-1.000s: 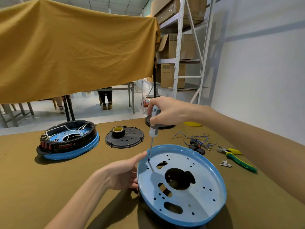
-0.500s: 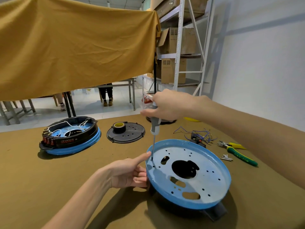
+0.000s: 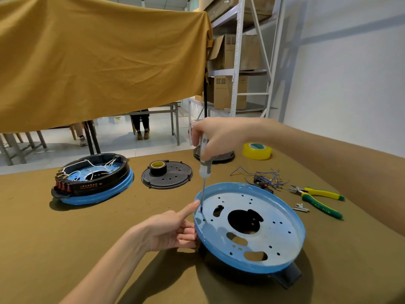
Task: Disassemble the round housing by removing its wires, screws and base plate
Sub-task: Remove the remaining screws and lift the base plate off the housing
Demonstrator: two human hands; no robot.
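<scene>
- Housing [image 3: 274, 229] sits upside down on the near table, blue plate up
- right hand [image 3: 217, 134] grips the screwdriver [image 3: 205, 167] upright; tip down at the plate's left edge
- left hand [image 3: 168, 231] holds the rim; forefinger straight, pointing beside the shaft
- wires [image 3: 263, 174], pliers [image 3: 317, 198] lie off right
</scene>
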